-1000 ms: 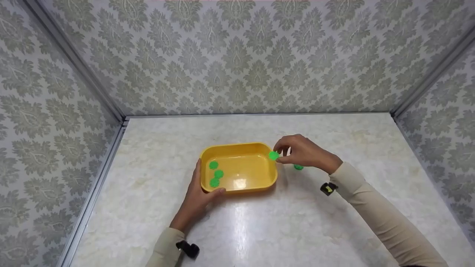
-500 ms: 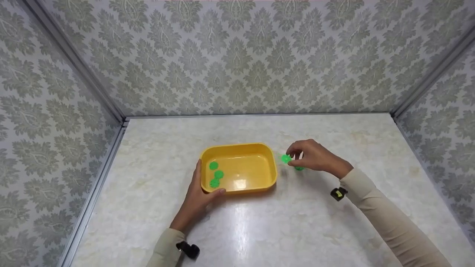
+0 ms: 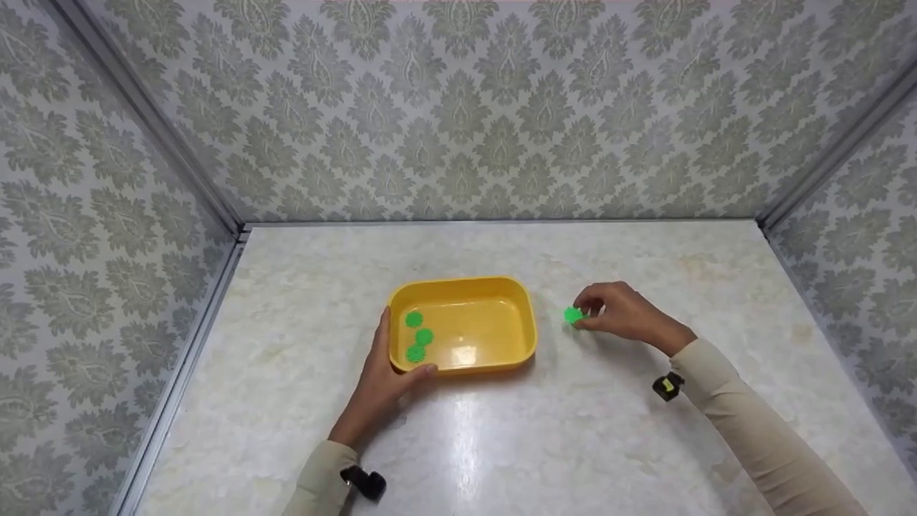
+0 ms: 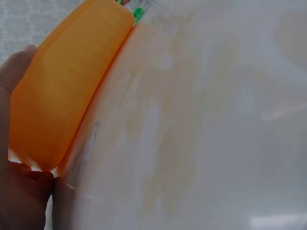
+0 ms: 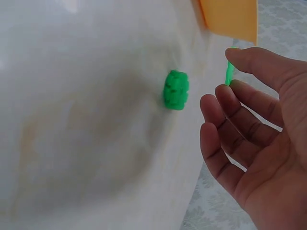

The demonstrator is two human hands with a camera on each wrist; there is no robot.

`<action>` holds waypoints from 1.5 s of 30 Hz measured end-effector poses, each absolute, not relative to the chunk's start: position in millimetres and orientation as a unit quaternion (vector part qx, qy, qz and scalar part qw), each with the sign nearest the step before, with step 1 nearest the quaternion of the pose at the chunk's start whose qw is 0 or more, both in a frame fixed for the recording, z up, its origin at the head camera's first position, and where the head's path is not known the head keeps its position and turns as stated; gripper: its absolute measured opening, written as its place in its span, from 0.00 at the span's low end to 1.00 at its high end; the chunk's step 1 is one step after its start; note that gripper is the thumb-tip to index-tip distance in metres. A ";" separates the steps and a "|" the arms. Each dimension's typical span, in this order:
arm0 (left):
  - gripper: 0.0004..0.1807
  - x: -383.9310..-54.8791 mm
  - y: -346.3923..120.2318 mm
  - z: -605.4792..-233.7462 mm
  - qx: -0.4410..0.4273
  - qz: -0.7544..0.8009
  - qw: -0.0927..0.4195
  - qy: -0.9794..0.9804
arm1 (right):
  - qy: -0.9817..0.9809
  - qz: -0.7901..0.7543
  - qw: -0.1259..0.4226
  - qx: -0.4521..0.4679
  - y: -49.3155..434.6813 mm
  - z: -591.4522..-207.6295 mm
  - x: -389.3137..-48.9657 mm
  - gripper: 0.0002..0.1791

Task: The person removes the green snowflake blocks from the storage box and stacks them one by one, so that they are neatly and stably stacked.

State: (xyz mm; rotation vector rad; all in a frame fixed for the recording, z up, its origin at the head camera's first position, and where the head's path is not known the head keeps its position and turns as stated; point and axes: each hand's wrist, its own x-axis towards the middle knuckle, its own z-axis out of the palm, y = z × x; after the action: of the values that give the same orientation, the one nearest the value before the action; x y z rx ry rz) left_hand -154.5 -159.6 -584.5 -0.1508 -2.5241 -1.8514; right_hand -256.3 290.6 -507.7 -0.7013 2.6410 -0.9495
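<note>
In the head view a yellow plastic tray (image 3: pixel 494 322) sits mid-table. My left hand (image 3: pixel 385 376) grips its near left corner, thumb at the front rim and fingers along the left side. Three green notched discs (image 3: pixel 424 336) lie inside, towards the left. To the right of the tray, my right hand (image 3: pixel 620 313) pinches another thin green disc (image 3: pixel 573 316) between thumb and fingertips. The right wrist view shows this disc edge-on, with the other fingers loosely bent. Beyond the fingertips there, a short green stack (image 5: pixel 176 90), apparently of discs, is on the table.
The pale marbled table (image 3: pixel 458 444) reaches back to a patterned wallpaper panel (image 3: pixel 458 107). Similar panels stand at the left and right sides. Small black devices (image 3: pixel 668 386) are strapped at both wrists.
My right hand has moved right and nearer to me, away from the tray's right rim, with the green disc still pinched. The left hand and tray have stayed almost still.
</note>
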 end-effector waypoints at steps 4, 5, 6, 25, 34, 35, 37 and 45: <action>0.72 -153.9 -159.6 -584.2 -0.051 -0.591 0.004 -0.805 | 0.906 -0.332 0.119 -0.234 297.2 -512.6 -255.1 0.13; 0.72 -153.9 -159.6 -584.2 -0.052 -0.591 0.005 -0.805 | 0.906 -0.333 0.118 -0.231 298.5 -513.8 -255.0 0.13; 0.72 -154.0 -159.8 -584.5 -0.051 -0.591 0.004 -0.805 | 0.907 -0.334 0.116 -0.229 299.7 -515.2 -255.0 0.13; 0.72 -153.7 -159.5 -583.1 -0.044 -0.596 -0.002 -0.802 | 0.913 -0.345 0.106 -0.192 303.5 -538.1 -256.6 0.13; 0.72 -152.7 -159.3 -582.6 -0.047 -0.590 0.001 -0.806 | 0.910 -0.352 0.101 -0.196 304.5 -540.8 -256.7 0.12; 0.73 -152.4 -159.3 -582.3 -0.046 -0.589 0.001 -0.807 | 0.910 -0.352 0.101 -0.196 304.4 -540.9 -256.6 0.12; 0.73 -152.2 -159.4 -582.1 -0.044 -0.589 0.000 -0.807 | 0.911 -0.350 0.100 -0.194 303.8 -540.9 -256.7 0.12; 0.72 -152.5 -159.3 -583.5 -0.040 -0.587 -0.003 -0.808 | 0.913 -0.350 0.105 -0.184 303.9 -541.5 -258.0 0.13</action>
State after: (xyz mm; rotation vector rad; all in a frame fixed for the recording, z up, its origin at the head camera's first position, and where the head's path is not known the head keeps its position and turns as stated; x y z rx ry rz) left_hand -152.5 -159.3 -583.5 -0.1258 -2.5433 -1.8486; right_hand -258.0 303.9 -541.5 -0.5437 2.6899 -1.0310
